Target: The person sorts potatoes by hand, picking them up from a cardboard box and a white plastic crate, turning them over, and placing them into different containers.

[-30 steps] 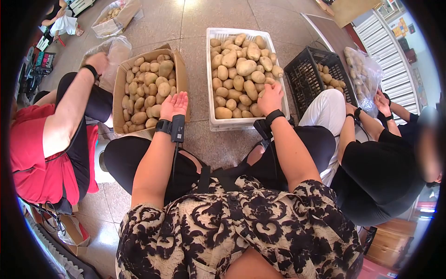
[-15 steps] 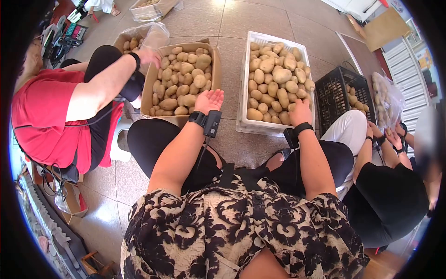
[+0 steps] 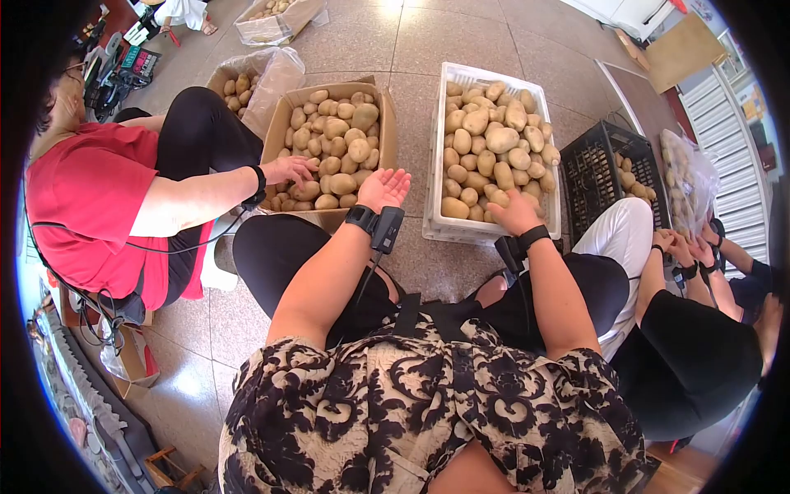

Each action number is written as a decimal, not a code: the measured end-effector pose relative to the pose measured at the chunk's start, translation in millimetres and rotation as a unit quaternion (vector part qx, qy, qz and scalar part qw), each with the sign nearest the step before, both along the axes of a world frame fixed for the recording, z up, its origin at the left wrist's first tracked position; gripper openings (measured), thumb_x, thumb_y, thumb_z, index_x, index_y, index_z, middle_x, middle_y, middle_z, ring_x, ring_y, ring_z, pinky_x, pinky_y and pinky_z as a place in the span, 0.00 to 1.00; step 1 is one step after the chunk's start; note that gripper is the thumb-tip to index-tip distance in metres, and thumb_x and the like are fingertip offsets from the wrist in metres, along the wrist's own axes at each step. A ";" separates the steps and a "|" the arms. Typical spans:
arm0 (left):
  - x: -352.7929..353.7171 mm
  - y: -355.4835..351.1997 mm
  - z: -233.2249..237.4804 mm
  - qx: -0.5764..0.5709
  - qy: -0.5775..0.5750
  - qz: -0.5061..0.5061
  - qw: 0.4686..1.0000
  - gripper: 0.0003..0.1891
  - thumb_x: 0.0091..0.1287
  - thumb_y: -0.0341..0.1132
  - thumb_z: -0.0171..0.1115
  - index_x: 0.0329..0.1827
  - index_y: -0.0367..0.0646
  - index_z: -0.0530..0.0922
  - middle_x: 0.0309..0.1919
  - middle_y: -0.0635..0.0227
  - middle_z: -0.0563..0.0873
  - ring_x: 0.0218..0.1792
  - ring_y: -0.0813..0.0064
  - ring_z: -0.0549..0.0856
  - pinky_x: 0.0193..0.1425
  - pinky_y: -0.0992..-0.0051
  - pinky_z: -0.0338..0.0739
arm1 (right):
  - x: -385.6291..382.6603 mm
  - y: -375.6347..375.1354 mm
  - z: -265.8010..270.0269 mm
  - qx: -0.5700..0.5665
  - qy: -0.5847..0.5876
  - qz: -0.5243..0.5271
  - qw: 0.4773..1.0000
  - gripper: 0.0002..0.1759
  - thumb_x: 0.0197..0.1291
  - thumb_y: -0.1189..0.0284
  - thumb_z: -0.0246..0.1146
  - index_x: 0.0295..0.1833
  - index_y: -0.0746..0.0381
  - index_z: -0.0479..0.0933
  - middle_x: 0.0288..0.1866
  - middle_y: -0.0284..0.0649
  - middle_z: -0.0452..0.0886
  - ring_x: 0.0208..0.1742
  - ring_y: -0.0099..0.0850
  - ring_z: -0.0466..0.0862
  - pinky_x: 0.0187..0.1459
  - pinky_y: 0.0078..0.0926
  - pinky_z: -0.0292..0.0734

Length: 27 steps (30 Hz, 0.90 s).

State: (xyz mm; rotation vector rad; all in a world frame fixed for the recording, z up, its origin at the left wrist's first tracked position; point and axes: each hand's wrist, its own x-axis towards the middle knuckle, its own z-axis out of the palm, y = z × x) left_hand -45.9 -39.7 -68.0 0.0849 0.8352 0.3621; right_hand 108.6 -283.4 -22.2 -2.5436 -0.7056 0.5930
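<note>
My left hand (image 3: 385, 190) is open, palm up and holding nothing, beside the front right corner of the cardboard box (image 3: 388, 123). My right hand (image 3: 517, 213) is at the front of the white plastic crate (image 3: 436, 156), its fingers curled round a potato (image 3: 499, 198) at the edge of the pile. That potato is partly hidden by the fingers. The crate is heaped with potatoes (image 3: 504, 138) of mixed sizes. More potatoes (image 3: 333, 128) fill the cardboard box on the left.
On the left, a person in red has a hand (image 3: 290, 170) in the cardboard box. A black crate (image 3: 592, 160) of potatoes stands right of mine, with a plastic bag (image 3: 690, 177) beyond it. Other people's hands (image 3: 687, 251) are at the right. A lined box (image 3: 276, 78) stands behind left.
My right hand has shifted left and slightly nearer along the crate's front. My left hand stays open, slightly farther right. The neighbour's hand has come down onto the potatoes in the cardboard box.
</note>
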 end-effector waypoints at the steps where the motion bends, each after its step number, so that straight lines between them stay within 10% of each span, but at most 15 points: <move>1: -0.2 -0.8 1.2 0.008 -0.003 -0.012 1.000 0.13 0.70 0.37 0.45 0.49 0.37 0.65 0.49 0.55 0.75 0.49 0.58 0.77 0.53 0.64 0.76 | -1.7 2.6 0.3 0.001 0.001 0.000 1.000 0.32 0.50 0.58 0.65 0.54 0.69 0.68 0.43 0.59 0.78 0.48 0.49 0.78 0.51 0.39 0.73; 4: 0.3 -3.6 2.7 0.022 -0.010 -0.041 0.999 0.13 0.70 0.37 0.46 0.49 0.38 0.65 0.50 0.56 0.74 0.50 0.58 0.76 0.55 0.64 0.75 | -12.5 15.3 8.6 0.029 -0.035 0.052 0.998 0.35 0.50 0.58 0.65 0.58 0.69 0.66 0.40 0.55 0.80 0.46 0.43 0.80 0.46 0.34 0.76; 6: 1.0 -8.2 3.0 0.027 -0.014 -0.058 0.998 0.13 0.70 0.37 0.46 0.50 0.38 0.65 0.50 0.56 0.74 0.51 0.58 0.76 0.56 0.63 0.74 | -23.7 26.6 33.4 0.093 0.214 -0.026 0.972 0.34 0.53 0.59 0.65 0.59 0.69 0.65 0.42 0.48 0.80 0.45 0.33 0.81 0.41 0.25 0.78; 9: 2.5 -18.3 15.9 0.005 -0.013 -0.090 0.996 0.14 0.69 0.39 0.49 0.50 0.39 0.66 0.51 0.56 0.73 0.52 0.59 0.74 0.57 0.60 0.72 | -32.7 32.8 29.0 0.260 0.259 0.015 0.930 0.29 0.58 0.65 0.62 0.61 0.68 0.64 0.46 0.44 0.77 0.45 0.25 0.79 0.39 0.19 0.79; 16: 2.4 -28.3 39.6 0.015 -0.134 -0.205 0.969 0.16 0.65 0.45 0.57 0.49 0.45 0.69 0.43 0.60 0.76 0.46 0.60 0.76 0.48 0.61 0.75 | -45.7 42.7 38.3 0.370 0.346 0.083 0.858 0.24 0.60 0.75 0.57 0.62 0.67 0.63 0.52 0.44 0.74 0.49 0.27 0.77 0.45 0.21 0.78; 23: 5.3 8.8 14.8 -0.017 -0.130 -0.080 0.988 0.15 0.61 0.44 0.62 0.41 0.47 0.69 0.32 0.67 0.77 0.28 0.71 0.76 0.21 0.83 0.71 | -23.2 28.9 14.2 0.236 0.052 0.064 0.968 0.25 0.54 0.68 0.63 0.57 0.66 0.69 0.54 0.50 0.73 0.55 0.37 0.75 0.54 0.32 0.71; 27: -2.7 44.4 0.5 -0.069 -0.174 0.012 0.982 0.20 0.60 0.44 0.63 0.45 0.40 0.69 0.33 0.64 0.75 0.30 0.72 0.75 0.23 0.83 0.69 | -9.9 17.6 -15.8 0.147 -0.142 0.066 0.977 0.29 0.48 0.66 0.66 0.57 0.64 0.69 0.61 0.54 0.66 0.62 0.47 0.66 0.62 0.39 0.62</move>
